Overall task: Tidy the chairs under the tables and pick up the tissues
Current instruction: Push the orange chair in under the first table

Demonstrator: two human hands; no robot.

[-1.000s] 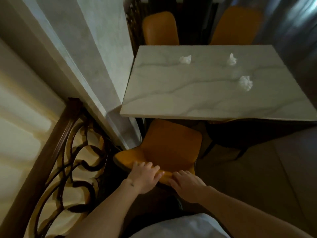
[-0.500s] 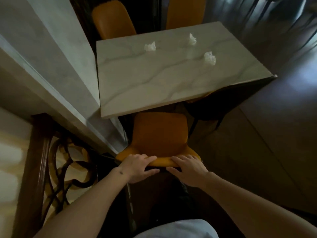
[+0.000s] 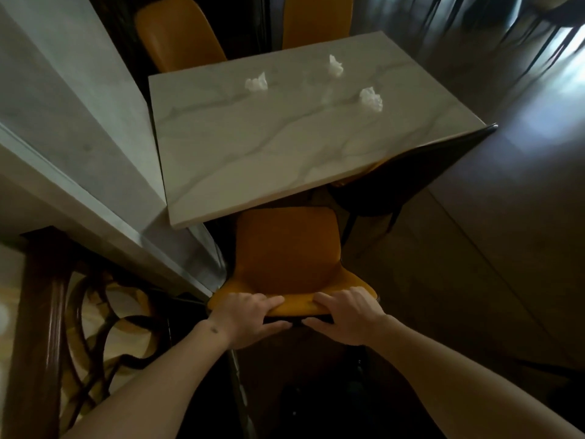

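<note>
An orange chair [image 3: 286, 248] stands in front of me with its seat partly under the near edge of a marble table [image 3: 253, 153]. My left hand [image 3: 247, 318] and my right hand [image 3: 351, 315] both grip the top of its backrest, fingers curled over the rim. Three crumpled white tissues lie on the far half of the table: one at the left [image 3: 257, 83], one at the back [image 3: 335, 66], one at the right [image 3: 371, 99].
A dark chair [image 3: 408, 172] sits tucked at the table's right near corner. Two more orange chairs [image 3: 180, 36] stand on the far side. A marble wall ledge [image 3: 79, 172] and a dark wooden railing [image 3: 38, 312] close off the left. Open floor [image 3: 490, 248] lies on the right.
The chair has turned square to the table and slid further in. Both hands have closed more firmly over the backrest. My view has swung so the table looks tilted.
</note>
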